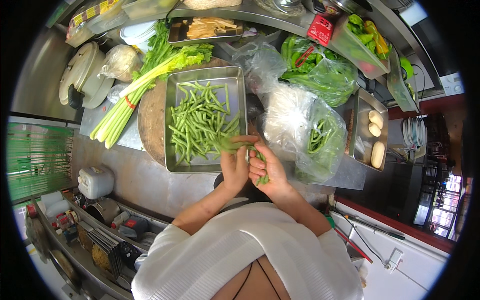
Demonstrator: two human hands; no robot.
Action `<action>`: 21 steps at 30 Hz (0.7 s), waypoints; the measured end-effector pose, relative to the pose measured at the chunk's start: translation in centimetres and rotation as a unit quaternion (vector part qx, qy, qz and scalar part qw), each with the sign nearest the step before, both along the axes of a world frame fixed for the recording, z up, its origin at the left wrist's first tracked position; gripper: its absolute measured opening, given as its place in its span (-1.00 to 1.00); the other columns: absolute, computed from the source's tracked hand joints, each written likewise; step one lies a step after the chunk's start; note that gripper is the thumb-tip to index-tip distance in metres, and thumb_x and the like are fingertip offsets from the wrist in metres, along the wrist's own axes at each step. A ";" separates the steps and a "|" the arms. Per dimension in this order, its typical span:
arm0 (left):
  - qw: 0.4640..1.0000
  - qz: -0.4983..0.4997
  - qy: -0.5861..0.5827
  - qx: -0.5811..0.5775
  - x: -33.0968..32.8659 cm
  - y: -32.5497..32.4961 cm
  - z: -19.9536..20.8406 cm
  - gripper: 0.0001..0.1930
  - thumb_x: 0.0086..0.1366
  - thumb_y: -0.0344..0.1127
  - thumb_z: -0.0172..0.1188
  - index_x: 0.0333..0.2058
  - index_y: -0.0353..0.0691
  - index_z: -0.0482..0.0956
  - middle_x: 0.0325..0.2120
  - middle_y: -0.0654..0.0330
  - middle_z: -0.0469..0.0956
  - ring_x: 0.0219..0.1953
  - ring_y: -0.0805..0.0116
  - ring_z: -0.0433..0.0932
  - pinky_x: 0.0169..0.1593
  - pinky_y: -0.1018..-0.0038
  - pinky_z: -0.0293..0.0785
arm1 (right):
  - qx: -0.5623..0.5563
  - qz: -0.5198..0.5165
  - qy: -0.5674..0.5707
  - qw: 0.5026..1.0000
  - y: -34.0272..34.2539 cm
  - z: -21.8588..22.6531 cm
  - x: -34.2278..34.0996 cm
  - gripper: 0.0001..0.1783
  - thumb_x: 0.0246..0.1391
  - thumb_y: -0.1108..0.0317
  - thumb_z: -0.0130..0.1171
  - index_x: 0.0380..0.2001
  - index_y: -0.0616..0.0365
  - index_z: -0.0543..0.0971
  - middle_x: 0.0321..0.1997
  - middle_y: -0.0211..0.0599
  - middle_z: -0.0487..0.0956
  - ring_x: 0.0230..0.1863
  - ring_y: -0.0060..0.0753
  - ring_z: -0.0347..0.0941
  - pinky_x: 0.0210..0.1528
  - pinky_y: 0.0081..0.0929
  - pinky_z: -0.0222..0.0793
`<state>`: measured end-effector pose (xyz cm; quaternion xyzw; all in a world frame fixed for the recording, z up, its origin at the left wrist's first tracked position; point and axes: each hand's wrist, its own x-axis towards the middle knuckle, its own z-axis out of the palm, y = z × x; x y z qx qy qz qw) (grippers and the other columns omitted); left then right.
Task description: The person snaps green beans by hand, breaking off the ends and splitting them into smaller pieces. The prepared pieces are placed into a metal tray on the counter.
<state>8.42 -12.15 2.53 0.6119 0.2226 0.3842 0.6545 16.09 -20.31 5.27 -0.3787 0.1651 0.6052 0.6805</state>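
Green beans (200, 115), cut in finger lengths, lie heaped in a rectangular steel tray (237, 92) in front of me. At the tray's near right corner my left hand (235, 165) pinches the end of a green bean, blurred by motion. Right beside it, my right hand (268, 170) has its fingers wrapped round several green beans (262, 175), whose ends stick out below. To the right, a clear plastic bag (327, 162) with long green beans lies open on its side. The tray rests partly on a round wooden board (152, 122).
Celery (112, 120) tied with a red band lies to the left. Behind are a tray of pale strips (210, 27), a bag of green peppers (320, 70) and a white bag (287, 112). At right, a steel tray (360, 145) holds peeled pale vegetables. A white jug (96, 181) stands lower left.
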 end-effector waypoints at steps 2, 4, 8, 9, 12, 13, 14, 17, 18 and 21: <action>0.996 0.057 -0.026 0.063 -1.0 0.9 -0.9 -0.83 0.41 -0.48 -0.10 -0.11 -0.37 0.42 -0.20 0.08 0.57 -0.18 0.35 0.52 -0.05 0.46 0.41 | 0.013 0.007 0.020 1.000 1.7 0.8 -1.2 -0.69 0.24 0.04 0.05 -0.47 -0.03 0.38 -0.74 -0.68 0.19 -0.74 -0.70 0.04 -0.60 -0.64 -0.01; 0.988 0.082 -0.014 0.129 -2.0 1.9 -0.6 -0.84 0.39 -0.48 -0.07 -0.13 -0.38 0.43 -0.23 0.07 0.58 -0.21 0.33 0.53 -0.08 0.45 0.42 | 0.060 -0.049 0.047 0.996 2.8 0.4 -1.1 -0.70 0.24 0.04 0.04 -0.47 -0.05 0.38 -0.73 -0.70 0.16 -0.72 -0.70 0.03 -0.58 -0.65 0.00; 0.929 0.037 0.012 0.369 -5.8 2.2 -0.1 -0.83 0.42 -0.38 -0.08 -0.17 -0.36 0.41 -0.33 0.08 0.58 -0.33 0.28 0.54 -0.17 0.38 0.43 | 0.179 -0.242 -0.033 0.953 6.6 2.2 5.3 -0.63 0.32 0.02 -0.11 -0.50 -0.02 0.39 -0.73 -0.68 0.14 -0.72 -0.68 0.06 -0.63 -0.64 0.02; 0.942 0.066 0.019 0.328 -5.5 2.9 -0.2 -0.83 0.44 -0.36 -0.09 -0.17 -0.36 0.40 -0.34 0.08 0.58 -0.33 0.28 0.54 -0.18 0.37 0.42 | 0.170 -0.206 -0.131 0.955 7.6 4.2 5.4 -0.63 0.33 0.03 -0.12 -0.47 0.02 0.40 -0.71 -0.65 0.18 -0.71 -0.64 0.10 -0.60 -0.63 0.07; 0.974 0.145 0.109 0.138 -6.4 7.5 -0.6 -0.80 0.42 -0.35 -0.04 -0.10 -0.36 0.39 -0.31 0.04 0.57 -0.29 0.20 0.52 -0.15 0.32 0.42 | 0.118 -0.088 -0.384 0.912 10.6 4.7 3.7 -0.64 0.33 0.08 -0.09 -0.33 0.17 0.45 -0.68 -0.54 0.35 -0.67 -0.54 0.26 -0.49 -0.57 0.25; 0.974 0.149 0.124 0.120 -5.9 9.9 -0.9 -0.78 0.41 -0.36 -0.02 -0.06 -0.36 0.39 -0.30 0.03 0.56 -0.27 0.16 0.52 -0.14 0.30 0.41 | 0.125 -0.046 -0.408 0.903 11.8 3.6 3.5 -0.64 0.31 0.11 -0.04 -0.21 0.25 0.44 -0.53 -0.36 0.45 -0.53 -0.44 0.38 -0.35 -0.50 0.33; 0.972 0.156 0.141 0.103 -5.6 12.0 -1.1 -0.75 0.40 -0.36 0.01 -0.03 -0.37 0.38 -0.30 0.01 0.55 -0.26 0.12 0.51 -0.12 0.27 0.41 | 0.131 -0.002 -0.429 0.894 12.9 1.6 3.2 -0.60 0.29 0.13 0.00 -0.10 0.32 0.43 -0.38 -0.19 0.55 -0.39 -0.34 0.50 -0.21 -0.42 0.41; 0.793 0.087 0.432 0.420 -6.7 15.2 -2.7 -0.52 0.26 -0.31 0.19 0.13 -0.32 0.33 0.01 -0.10 0.45 0.04 -0.12 0.38 0.10 0.16 0.28 | 0.009 0.056 -0.742 0.668 12.3 -3.5 1.9 -0.37 0.11 0.23 0.22 0.14 0.37 0.29 0.18 0.18 0.31 0.20 0.06 0.30 0.23 -0.21 0.22; 0.789 0.090 0.427 0.433 -6.8 15.4 -2.8 -0.51 0.26 -0.30 0.19 0.14 -0.31 0.33 0.05 -0.09 0.43 0.08 -0.11 0.35 0.13 0.16 0.25 | 0.001 0.027 -0.749 0.663 10.5 -3.5 2.3 -0.41 0.10 0.26 0.22 0.13 0.32 0.32 0.16 0.13 0.34 0.18 0.05 0.31 0.22 -0.23 0.23; 0.803 0.102 0.373 0.452 -5.3 14.6 -2.0 -0.55 0.26 -0.36 0.18 0.12 -0.30 0.37 0.12 -0.08 0.39 0.14 -0.06 0.32 0.18 0.15 0.21 | -0.097 -0.066 -0.760 0.640 3.2 -4.5 6.0 -0.67 0.06 0.45 0.22 -0.07 0.22 0.47 -0.10 -0.07 0.48 -0.04 -0.09 0.47 0.05 -0.34 0.37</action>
